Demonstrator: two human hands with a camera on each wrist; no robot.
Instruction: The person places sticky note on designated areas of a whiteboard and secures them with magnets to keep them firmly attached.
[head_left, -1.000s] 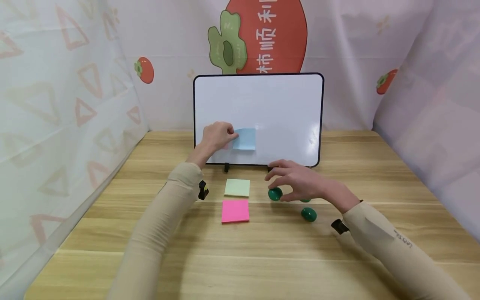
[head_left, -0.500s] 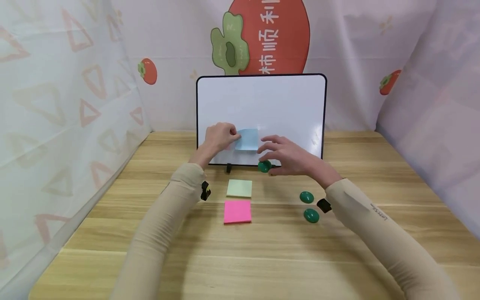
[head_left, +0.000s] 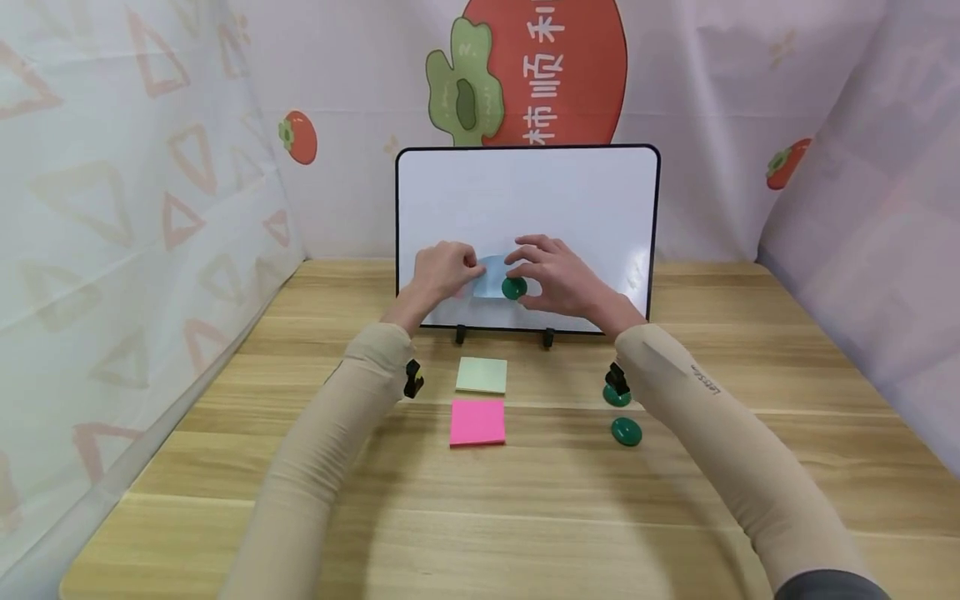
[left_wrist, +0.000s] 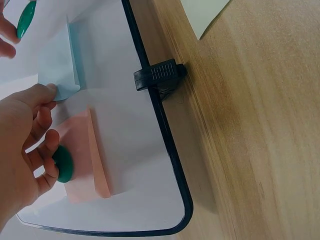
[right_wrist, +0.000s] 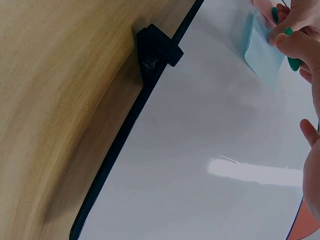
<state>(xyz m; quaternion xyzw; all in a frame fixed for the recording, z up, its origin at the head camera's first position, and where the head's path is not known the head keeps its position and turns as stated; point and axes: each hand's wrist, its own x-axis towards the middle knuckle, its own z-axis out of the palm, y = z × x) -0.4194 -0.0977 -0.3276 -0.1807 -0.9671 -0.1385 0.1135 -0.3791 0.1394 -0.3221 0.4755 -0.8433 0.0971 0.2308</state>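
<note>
My left hand (head_left: 444,271) pinches the left edge of a light blue sticky note (left_wrist: 57,62) against the upright whiteboard (head_left: 450,192). Between the thumb and fingertips of my right hand (head_left: 558,275) is a round green magnet (head_left: 513,287), held in front of the note's right part. The left wrist view shows a gap between that magnet and the note. Below my left fingers, a pink sticky note (left_wrist: 80,160) is on the board with another green magnet (left_wrist: 63,163) at its top, partly behind the fingers. In the head view my left hand mostly hides this pink note.
On the wooden table (head_left: 525,508) lie a pale green sticky pad (head_left: 482,375) and a bright pink pad (head_left: 477,422). Two more green magnets, one half hidden (head_left: 617,395) by my right wrist strap and one nearer (head_left: 626,432), lie to their right. Black clips (left_wrist: 160,75) support the board's lower edge.
My right hand has lifted a green magnet from the table and carried it up and left to the blue note. My left hand has stayed at the note's edge.
</note>
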